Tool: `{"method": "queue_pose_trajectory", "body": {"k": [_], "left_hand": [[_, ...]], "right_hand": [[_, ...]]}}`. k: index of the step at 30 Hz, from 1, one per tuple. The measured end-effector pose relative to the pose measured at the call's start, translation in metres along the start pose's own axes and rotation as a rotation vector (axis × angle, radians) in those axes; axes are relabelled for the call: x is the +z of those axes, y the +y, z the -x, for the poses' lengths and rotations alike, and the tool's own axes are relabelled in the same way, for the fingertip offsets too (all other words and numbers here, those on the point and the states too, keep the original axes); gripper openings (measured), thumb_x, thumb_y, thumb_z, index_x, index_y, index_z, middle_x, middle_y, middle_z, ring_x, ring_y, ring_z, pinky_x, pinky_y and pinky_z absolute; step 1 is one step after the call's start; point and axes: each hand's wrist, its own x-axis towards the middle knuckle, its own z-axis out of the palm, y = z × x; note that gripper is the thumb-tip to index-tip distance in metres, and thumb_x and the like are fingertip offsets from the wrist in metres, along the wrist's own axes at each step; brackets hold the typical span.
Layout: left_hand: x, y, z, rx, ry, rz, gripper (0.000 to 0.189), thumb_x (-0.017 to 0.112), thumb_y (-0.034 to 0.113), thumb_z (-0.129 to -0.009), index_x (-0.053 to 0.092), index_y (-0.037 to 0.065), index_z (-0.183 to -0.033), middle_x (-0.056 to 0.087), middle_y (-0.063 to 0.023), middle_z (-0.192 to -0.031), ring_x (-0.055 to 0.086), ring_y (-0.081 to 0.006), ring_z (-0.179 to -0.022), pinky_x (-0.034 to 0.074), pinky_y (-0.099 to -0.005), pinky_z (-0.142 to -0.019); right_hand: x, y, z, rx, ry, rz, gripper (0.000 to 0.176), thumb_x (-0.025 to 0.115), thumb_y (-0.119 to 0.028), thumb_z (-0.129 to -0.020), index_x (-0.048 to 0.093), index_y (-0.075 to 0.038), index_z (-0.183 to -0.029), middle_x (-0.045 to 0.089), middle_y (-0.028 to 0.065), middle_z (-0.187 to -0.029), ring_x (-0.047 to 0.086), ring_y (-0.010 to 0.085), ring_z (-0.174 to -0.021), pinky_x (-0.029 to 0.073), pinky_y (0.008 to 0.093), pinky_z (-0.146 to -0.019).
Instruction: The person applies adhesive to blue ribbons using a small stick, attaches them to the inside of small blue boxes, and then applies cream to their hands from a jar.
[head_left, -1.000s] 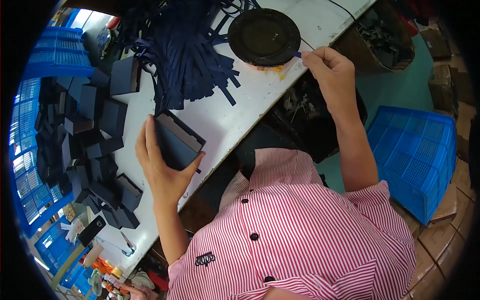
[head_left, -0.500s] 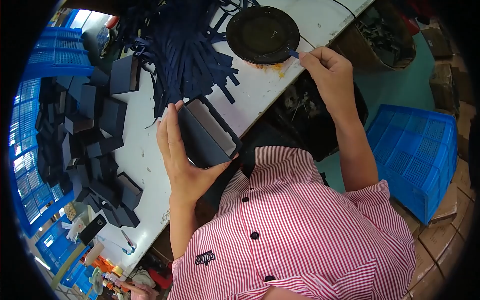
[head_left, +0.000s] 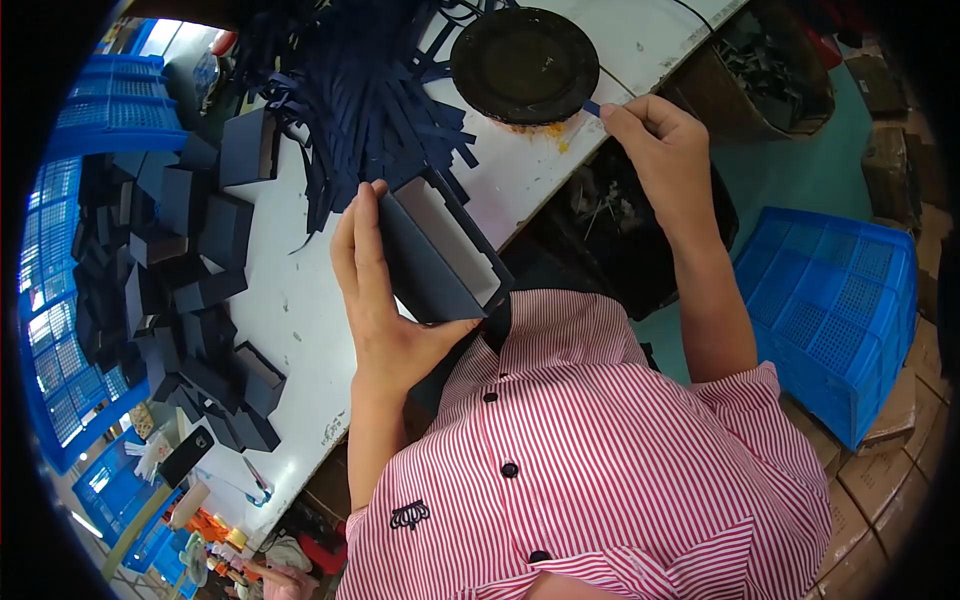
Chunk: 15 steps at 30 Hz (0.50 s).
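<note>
My left hand (head_left: 375, 300) grips a dark blue open box (head_left: 440, 245) by its outer side and lower end, and the pale inside of the box faces up. Between the thumb and fingers of my right hand (head_left: 655, 135) is the end of a short dark blue strip (head_left: 592, 107), whose far end reaches the rim of a round black dish (head_left: 525, 65). A heap of dark blue strips (head_left: 375, 130) lies on the white table (head_left: 300, 300) beyond the box.
Many dark boxes (head_left: 225, 235) are piled at the left, by a blue crate (head_left: 60, 330). Scissors (head_left: 258, 482) lie at the lower left. A brown bin (head_left: 765, 80), another blue crate (head_left: 830, 310) and cartons (head_left: 870, 490) stand at the right.
My left hand and the box have shifted right and slightly up, nearer the dish. My right hand has barely moved, still with the strip at the dish rim.
</note>
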Motion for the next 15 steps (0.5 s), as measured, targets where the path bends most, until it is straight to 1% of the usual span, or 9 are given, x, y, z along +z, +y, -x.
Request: {"method": "queue_pose_trajectory", "body": {"k": [5, 6, 9, 10, 13, 15], "left_hand": [[-0.001, -0.002, -0.005, 0.063, 0.0, -0.03, 0.123, 0.095, 0.04, -0.049, 0.035, 0.005, -0.151, 0.042, -0.0157, -0.143, 0.047, -0.0327, -0.129, 0.044, -0.0422, -0.1], [-0.001, -0.001, -0.004, 0.034, -0.013, 0.007, 0.122, 0.095, 0.04, -0.049, 0.036, 0.005, -0.15, 0.042, -0.0161, -0.142, 0.046, -0.0335, -0.129, 0.043, -0.0426, -0.102], [-0.002, 0.002, -0.005, 0.116, -0.001, -0.007, 0.119, 0.094, 0.039, -0.051, 0.038, 0.002, -0.149, 0.043, -0.0184, -0.142, 0.047, -0.0338, -0.128, 0.042, -0.0424, -0.103], [-0.004, 0.002, -0.004, 0.123, -0.01, 0.011, 0.117, 0.093, 0.037, -0.052, 0.038, 0.001, -0.149, 0.044, -0.0189, -0.141, 0.048, -0.0337, -0.128, 0.043, -0.0416, -0.103], [-0.007, 0.012, -0.005, 0.138, -0.01, 0.016, 0.115, 0.092, 0.022, -0.045, 0.043, 0.002, -0.146, 0.044, -0.0186, -0.139, 0.046, -0.0366, -0.125, 0.043, -0.0447, -0.102], [-0.008, 0.016, -0.004, 0.143, -0.009, 0.009, 0.112, 0.091, 0.024, -0.045, 0.044, 0.003, -0.145, 0.047, -0.0174, -0.137, 0.046, -0.0362, -0.125, 0.041, -0.0456, -0.102]], "right_hand": [[-0.013, -0.024, 0.022, -0.045, -0.035, -0.071, 0.015, 0.071, -0.013, -0.089, 0.071, 0.003, -0.088, 0.062, -0.0014, -0.068, 0.051, 0.0019, -0.062, 0.038, 0.0186, -0.055], [-0.015, -0.03, 0.027, -0.034, -0.068, -0.149, 0.012, 0.072, -0.01, -0.088, 0.072, 0.002, -0.09, 0.063, -0.0006, -0.07, 0.054, 0.0029, -0.064, 0.04, 0.0181, -0.057], [-0.014, -0.034, 0.035, -0.176, -0.2, -0.174, 0.012, 0.073, -0.007, -0.087, 0.074, 0.002, -0.093, 0.065, 0.0004, -0.072, 0.056, 0.0042, -0.065, 0.043, 0.0177, -0.059], [-0.012, -0.037, 0.038, -0.139, -0.262, -0.227, 0.013, 0.073, -0.007, -0.087, 0.074, 0.003, -0.095, 0.066, 0.0014, -0.074, 0.058, 0.0055, -0.065, 0.045, 0.0182, -0.06], [-0.002, -0.049, 0.046, -0.062, -0.381, -0.244, 0.013, 0.073, -0.007, -0.087, 0.074, 0.004, -0.093, 0.067, 0.0014, -0.073, 0.059, 0.0055, -0.065, 0.046, 0.0187, -0.059], [0.008, -0.048, 0.05, -0.099, -0.409, -0.249, 0.012, 0.073, -0.006, -0.086, 0.073, 0.005, -0.09, 0.068, 0.0029, -0.073, 0.06, 0.0057, -0.065, 0.046, 0.019, -0.059]]}}
